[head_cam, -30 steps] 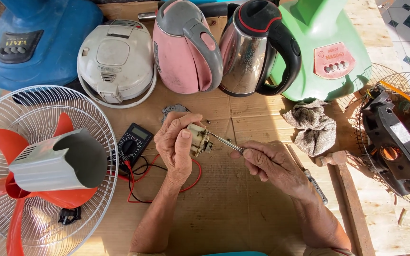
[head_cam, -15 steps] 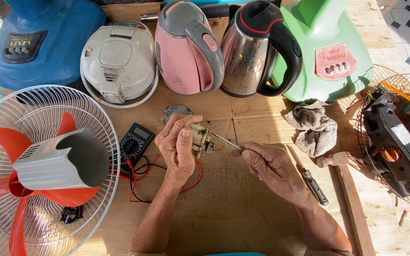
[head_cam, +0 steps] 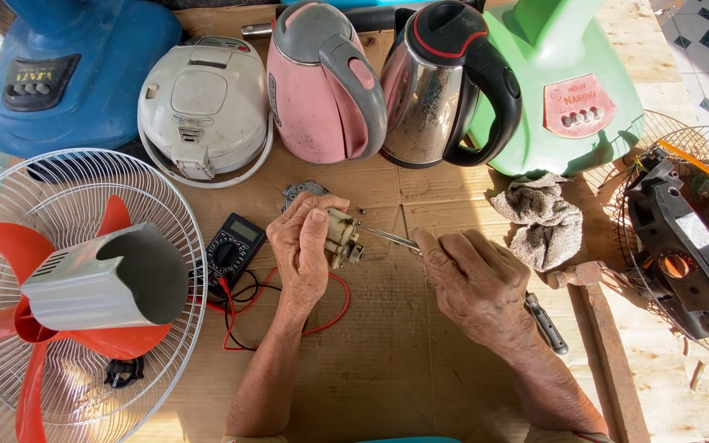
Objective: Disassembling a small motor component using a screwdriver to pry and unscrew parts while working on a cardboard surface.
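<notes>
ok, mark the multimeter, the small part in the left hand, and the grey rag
multimeter (head_cam: 231,248), head view, on its dial.
small part (head_cam: 341,238), head view, on its cream-coloured body beside the left thumb.
grey rag (head_cam: 545,215), head view, on the middle of the crumpled cloth.

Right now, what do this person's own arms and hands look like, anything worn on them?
Both forearms are bare right down to the bottom edge of the picture, with no sleeves showing. The left hand and right hand wear no gloves, rings, watch or bracelet. The hands look wrinkled and veined, with short nails.
</notes>
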